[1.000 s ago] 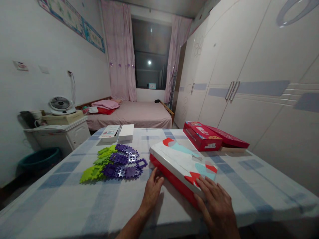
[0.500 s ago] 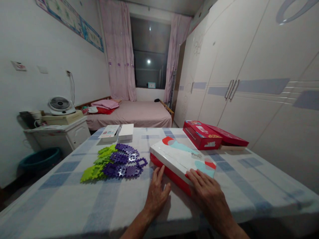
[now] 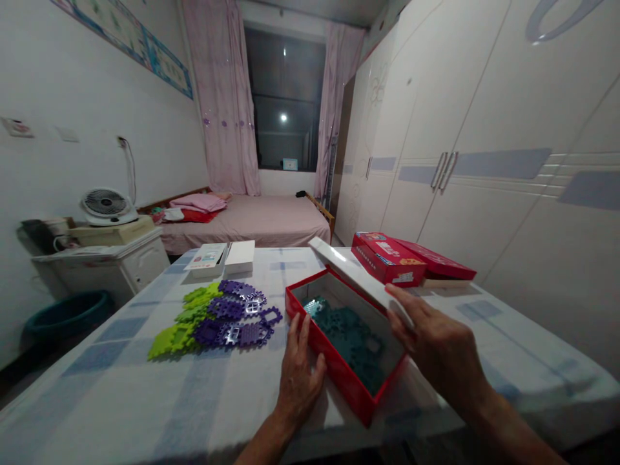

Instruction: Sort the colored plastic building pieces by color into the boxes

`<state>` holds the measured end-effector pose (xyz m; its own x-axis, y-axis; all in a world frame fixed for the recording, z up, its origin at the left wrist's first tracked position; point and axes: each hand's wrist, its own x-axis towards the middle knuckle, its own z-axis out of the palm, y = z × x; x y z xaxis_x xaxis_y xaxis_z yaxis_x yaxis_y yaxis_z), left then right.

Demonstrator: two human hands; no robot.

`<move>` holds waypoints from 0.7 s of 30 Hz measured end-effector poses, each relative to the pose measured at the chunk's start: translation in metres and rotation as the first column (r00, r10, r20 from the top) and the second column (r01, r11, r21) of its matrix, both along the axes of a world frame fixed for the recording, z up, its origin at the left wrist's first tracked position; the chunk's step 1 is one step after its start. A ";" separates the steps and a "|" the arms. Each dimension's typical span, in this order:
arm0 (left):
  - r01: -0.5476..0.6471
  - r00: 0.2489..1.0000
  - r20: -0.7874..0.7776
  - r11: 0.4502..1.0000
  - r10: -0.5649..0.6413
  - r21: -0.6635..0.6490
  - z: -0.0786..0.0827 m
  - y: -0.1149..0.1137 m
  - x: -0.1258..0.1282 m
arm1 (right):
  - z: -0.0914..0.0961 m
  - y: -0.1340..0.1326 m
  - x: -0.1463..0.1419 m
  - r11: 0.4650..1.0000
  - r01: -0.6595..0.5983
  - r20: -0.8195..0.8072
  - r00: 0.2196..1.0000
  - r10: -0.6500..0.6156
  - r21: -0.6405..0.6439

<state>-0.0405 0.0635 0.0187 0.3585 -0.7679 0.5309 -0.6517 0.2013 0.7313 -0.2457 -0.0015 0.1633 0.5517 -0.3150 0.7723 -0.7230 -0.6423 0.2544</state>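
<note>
A red-sided box (image 3: 334, 358) with a grey inside stands at an angle in front of me, its top uncovered. Dark teal toothed plastic building pieces (image 3: 349, 336) lie in a heap inside. My right hand (image 3: 436, 336) grips the near right end of the white box lid (image 3: 346, 268), holding it raised and tilted along the box's far side. Against the box's near left side rest the outstretched fingers of my left hand (image 3: 301, 368). Left of the box, purple toothed building pieces (image 3: 232, 323) overlap with lime green ones (image 3: 177, 332) on the table.
On the table's far left sit a small white open box (image 3: 206, 258) and a white lid (image 3: 240, 257). At the far right are a red printed box (image 3: 387, 258) and a tilted red lid (image 3: 440, 261). A checked cloth (image 3: 121, 387) covers the table.
My right hand has lifted the lid off the box and swung it up to the far side, uncovering the teal pieces. The left hand stays at the box's near side.
</note>
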 end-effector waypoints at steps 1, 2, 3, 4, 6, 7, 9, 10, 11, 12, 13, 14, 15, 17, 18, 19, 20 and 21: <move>0.004 1.000 -0.012 1.000 -0.004 0.000 0.001 0.001 0.000 | 0.005 -0.005 -0.004 0.999 0.053 0.044 0.998 -0.053 0.011; 0.014 0.999 -0.032 1.000 -0.014 0.004 0.001 0.001 0.000 | 0.009 -0.013 -0.010 0.994 0.105 0.085 0.991 -0.108 0.034; 0.027 0.998 -0.056 1.000 -0.027 0.011 0.002 0.002 0.000 | 0.013 -0.022 -0.017 0.985 0.158 0.124 0.978 -0.165 0.070; 0.039 0.996 -0.081 0.999 -0.037 0.019 0.003 0.002 0.001 | 0.015 -0.034 -0.026 0.970 0.212 0.166 0.959 -0.230 0.120; 0.053 0.990 -0.132 0.998 -0.048 0.036 0.004 0.002 0.001 | 0.014 -0.060 -0.049 0.921 0.299 0.242 0.902 -0.359 0.252; 0.053 0.987 -0.154 0.998 -0.046 0.043 0.005 0.002 0.000 | 0.011 -0.074 -0.063 0.894 0.317 0.272 0.873 -0.406 0.316; 0.053 0.980 -0.192 0.997 -0.042 0.053 0.006 0.002 0.000 | -0.001 -0.099 -0.093 0.864 0.282 0.314 0.847 -0.428 0.417; 0.056 0.978 -0.206 0.997 -0.043 0.057 0.007 0.002 0.000 | -0.009 -0.109 -0.109 0.853 0.259 0.323 0.844 -0.428 0.453; 0.059 0.975 -0.218 0.997 -0.045 0.059 0.007 0.003 0.000 | -0.018 -0.117 -0.123 0.839 0.248 0.313 0.846 -0.431 0.484; 0.063 0.973 -0.227 0.996 -0.048 0.059 0.008 0.003 -0.001 | -0.027 -0.122 -0.135 0.827 0.250 0.301 0.847 -0.438 0.503; 0.065 0.971 -0.235 0.996 -0.050 0.059 0.007 0.003 -0.001 | -0.037 -0.124 -0.145 0.822 0.268 0.279 0.849 -0.448 0.503; 0.066 0.969 -0.241 0.996 -0.050 0.060 0.007 0.003 -0.001 | -0.046 -0.123 -0.150 0.827 0.297 0.258 0.852 -0.456 0.477; 0.065 0.968 -0.245 0.996 -0.048 0.061 0.007 0.003 -0.001 | -0.055 -0.119 -0.150 0.841 0.326 0.243 0.856 -0.456 0.431; 0.066 0.967 -0.251 0.996 -0.047 0.067 0.007 0.003 -0.002 | -0.071 -0.104 -0.138 0.880 0.323 0.245 0.875 -0.418 0.349; 0.066 0.966 -0.253 0.995 -0.047 0.070 0.007 0.003 -0.003 | -0.078 -0.094 -0.127 0.891 0.279 0.267 0.884 -0.384 0.358; 0.067 0.966 -0.254 0.995 -0.047 0.071 0.008 0.003 -0.003 | -0.085 -0.082 -0.113 0.885 0.212 0.301 0.886 -0.352 0.414; 0.067 0.967 -0.252 0.995 -0.047 0.072 0.009 0.003 -0.004 | -0.090 -0.071 -0.099 0.852 0.124 0.334 0.884 -0.328 0.508; 0.067 0.967 -0.249 0.995 -0.046 0.073 0.010 0.004 -0.004 | -0.095 -0.060 -0.085 0.794 0.040 0.367 0.872 -0.324 0.606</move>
<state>-0.0447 0.0671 0.0287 0.4254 -0.8271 0.3673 -0.4384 0.1668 0.8832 -0.3304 -0.0614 0.0678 0.0919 -0.8261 0.5560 -0.7804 -0.4066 -0.4751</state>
